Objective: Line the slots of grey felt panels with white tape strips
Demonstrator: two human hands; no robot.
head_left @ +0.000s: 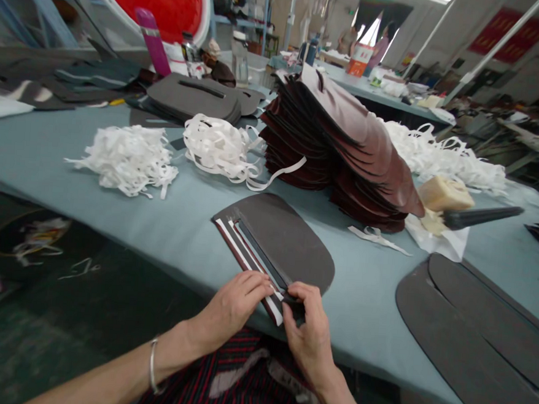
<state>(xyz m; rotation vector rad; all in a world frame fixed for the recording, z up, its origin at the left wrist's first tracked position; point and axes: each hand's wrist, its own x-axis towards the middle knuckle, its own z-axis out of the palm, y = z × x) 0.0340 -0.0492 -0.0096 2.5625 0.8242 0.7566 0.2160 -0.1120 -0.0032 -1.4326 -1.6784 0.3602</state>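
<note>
A dark grey rounded panel (289,240) with a long slot lies at the table's front edge. White tape strips (247,254) run along its straight side, beside a thin brown edge. On those strips rest the fingers of my left hand (239,301), pressed together near the slot's lower end. My right hand (310,322) pinches the panel's near corner between thumb and bent fingers. What exactly lies between those fingertips is partly hidden.
Behind the panel stands a tall stack of brown leather pieces (347,146). White strips form a left pile (129,158) and a middle pile (218,146). To the right are a brush (485,217), a yellowish block (445,194) and more grey panels (473,327).
</note>
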